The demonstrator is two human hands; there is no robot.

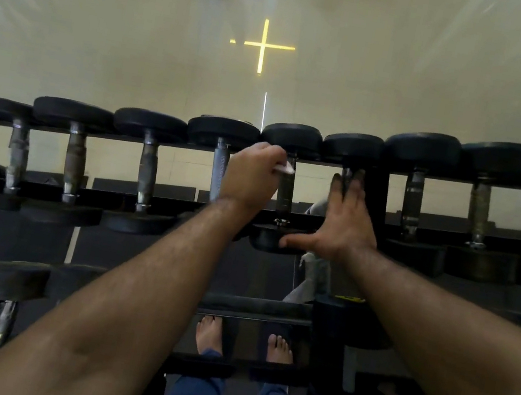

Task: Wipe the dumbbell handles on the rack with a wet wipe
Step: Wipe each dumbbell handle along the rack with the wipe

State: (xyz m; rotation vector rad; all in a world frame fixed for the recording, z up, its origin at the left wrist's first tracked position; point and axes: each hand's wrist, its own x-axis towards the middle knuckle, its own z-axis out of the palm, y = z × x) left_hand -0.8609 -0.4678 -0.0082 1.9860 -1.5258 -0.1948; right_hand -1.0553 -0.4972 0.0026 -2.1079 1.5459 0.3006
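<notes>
Up at the top rail, my left hand (251,174) is curled tight, pinching a small white wet wipe (284,168) that pokes out past my knuckles right against the far end of a dumbbell handle (285,194). My right hand (340,222) is spread flat beside it, fingers straight and reaching over the next handle, thumb stretched out touching the near head of the dumbbell I'm working on (271,239).

That handle is dark, dull metal with a worn look, running away from me between two round black heads. It sits about mid-row on the upper tier of the rack (163,206). Its neighbour to the left (219,169) has a cleaner, knurled silver grip; the ones further left (74,161) look blotchy and rusty, and those to the right (478,215) are mottled too.

My left wrist covers part of the silver handle, and my right palm hides most of the handle under it. A lower tier (10,284) holds more dumbbells at the left, with a heavy black one (348,321) lower right. Something pale and grey (313,276) shows through the rack under my right hand; I cannot tell what it is. My bare feet (210,333) show on the floor below.
</notes>
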